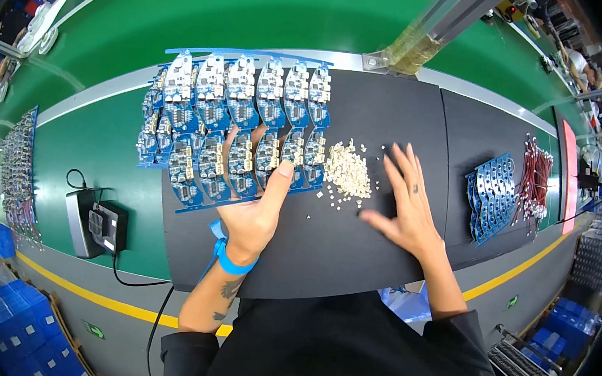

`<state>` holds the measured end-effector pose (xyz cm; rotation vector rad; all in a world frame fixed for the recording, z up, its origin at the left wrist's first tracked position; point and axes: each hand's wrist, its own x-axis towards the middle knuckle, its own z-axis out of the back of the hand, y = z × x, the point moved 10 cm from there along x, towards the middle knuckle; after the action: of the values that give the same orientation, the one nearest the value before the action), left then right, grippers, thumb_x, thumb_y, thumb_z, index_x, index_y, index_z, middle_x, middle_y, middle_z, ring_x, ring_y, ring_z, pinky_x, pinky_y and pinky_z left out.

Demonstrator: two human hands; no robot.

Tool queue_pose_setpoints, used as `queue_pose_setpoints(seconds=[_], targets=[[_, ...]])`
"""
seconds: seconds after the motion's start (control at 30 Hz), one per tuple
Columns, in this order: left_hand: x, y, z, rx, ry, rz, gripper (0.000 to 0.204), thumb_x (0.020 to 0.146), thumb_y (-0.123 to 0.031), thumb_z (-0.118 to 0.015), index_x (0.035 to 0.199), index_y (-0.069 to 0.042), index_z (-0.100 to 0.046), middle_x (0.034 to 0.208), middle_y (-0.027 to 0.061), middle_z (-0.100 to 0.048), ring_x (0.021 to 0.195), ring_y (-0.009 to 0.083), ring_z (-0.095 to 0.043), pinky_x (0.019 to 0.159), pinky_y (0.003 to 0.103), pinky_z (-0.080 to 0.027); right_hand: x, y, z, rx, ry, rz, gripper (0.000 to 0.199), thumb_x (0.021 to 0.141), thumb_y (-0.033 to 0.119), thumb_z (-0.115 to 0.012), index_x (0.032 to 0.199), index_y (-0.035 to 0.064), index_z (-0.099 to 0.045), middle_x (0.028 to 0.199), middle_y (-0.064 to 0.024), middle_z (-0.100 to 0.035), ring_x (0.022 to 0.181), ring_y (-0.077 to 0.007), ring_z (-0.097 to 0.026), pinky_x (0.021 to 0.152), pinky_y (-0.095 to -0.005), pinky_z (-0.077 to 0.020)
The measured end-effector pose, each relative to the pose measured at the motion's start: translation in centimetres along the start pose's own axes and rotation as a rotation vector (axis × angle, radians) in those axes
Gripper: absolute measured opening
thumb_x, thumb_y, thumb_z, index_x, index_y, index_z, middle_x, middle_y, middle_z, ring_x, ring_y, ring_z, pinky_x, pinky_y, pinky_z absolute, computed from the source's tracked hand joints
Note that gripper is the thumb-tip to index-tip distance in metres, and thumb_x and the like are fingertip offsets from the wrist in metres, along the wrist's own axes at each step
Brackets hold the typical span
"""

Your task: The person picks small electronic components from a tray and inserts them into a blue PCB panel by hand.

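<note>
My left hand grips a panel of blue circuit boards by its near side, thumb on top and fingers showing through the gaps. The boards sit in two rows and carry small white and dark parts. More blue boards show behind the panel's left edge; whether they belong to a second panel I cannot tell. A heap of tiny cream-white connectors lies on the black mat just right of the panel. Beside that heap, my right hand is open with fingers spread, slightly blurred, holding nothing.
Further right lie a blue board panel and a bundle of dark red wires. A black power adapter with a cable stands at left. More boards with wires hang at the far left. A metal post rises behind the mat.
</note>
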<state>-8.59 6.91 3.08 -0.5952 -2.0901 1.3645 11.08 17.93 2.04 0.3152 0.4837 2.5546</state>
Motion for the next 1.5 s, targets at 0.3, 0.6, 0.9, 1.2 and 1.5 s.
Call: queue_pose_setpoints(seconds=[0.3, 0.6, 0.9, 1.2, 1.5], targets=[[-0.7, 0.7, -3.2, -0.161, 0.214, 0.117, 0.06, 0.08, 0.01, -0.056, 0.132, 0.003, -0.026, 0.122, 0.0211, -0.051, 0.111, 0.0237, -0.053, 0.085, 0.029, -0.046, 4.9, -1.2, 3.2, 0.803, -0.511, -0.13, 0.022, 0.082, 0.003, -0.063, 0.102, -0.0023, -0.056, 0.095, -0.0102, -0.061, 0.086, -0.0145, -0.059, 0.079, -0.0266, -0.0476], [-2.2, 0.9, -5.2, 0.228, 0.459, 0.072, 0.034, 0.078, 0.008, -0.061, 0.111, 0.006, -0.053, 0.114, 0.0187, -0.057, 0.105, 0.0227, -0.056, 0.09, 0.03, -0.043, 5.1, -1.7, -2.0, 1.452, -0.439, -0.44, 0.015, 0.083, 0.004, -0.064, 0.093, -0.0042, -0.056, 0.083, -0.0106, -0.064, 0.07, -0.0141, -0.062, 0.066, -0.0254, -0.0531], [-1.8, 0.4, -3.9, 0.328, 0.32, -0.062, 0.021, 0.077, 0.006, -0.064, 0.097, 0.008, -0.059, 0.098, 0.0218, -0.063, 0.088, 0.0275, -0.064, 0.078, 0.031, -0.05, 4.4, -2.1, -3.5, 1.513, -0.333, -0.558, 0.013, 0.084, 0.007, -0.063, 0.089, -0.0037, -0.057, 0.08, -0.0122, -0.064, 0.071, -0.0167, -0.065, 0.066, -0.0268, -0.0551], [-1.9, 0.3, -3.6, 0.339, 0.305, -0.079, 0.021, 0.074, 0.007, -0.063, 0.095, 0.008, -0.06, 0.088, 0.0188, -0.065, 0.077, 0.0267, -0.066, 0.069, 0.03, -0.051, 4.5, -2.0, -3.4, 1.515, -0.294, -0.54, 0.016, 0.085, 0.011, -0.063, 0.09, -0.002, -0.055, 0.079, -0.0104, -0.064, 0.071, -0.016, -0.064, 0.065, -0.0251, -0.0538], [-1.6, -0.3, -3.5, 0.362, 0.286, -0.103, 0.021, 0.074, 0.008, -0.063, 0.095, 0.008, -0.06, 0.089, 0.0185, -0.065, 0.077, 0.0255, -0.066, 0.068, 0.03, -0.051, 4.5, -1.9, -3.1, 1.442, -0.284, -0.491, 0.016, 0.086, 0.011, -0.062, 0.091, -0.0028, -0.054, 0.079, -0.0105, -0.063, 0.072, -0.0162, -0.064, 0.065, -0.0246, -0.0529]])
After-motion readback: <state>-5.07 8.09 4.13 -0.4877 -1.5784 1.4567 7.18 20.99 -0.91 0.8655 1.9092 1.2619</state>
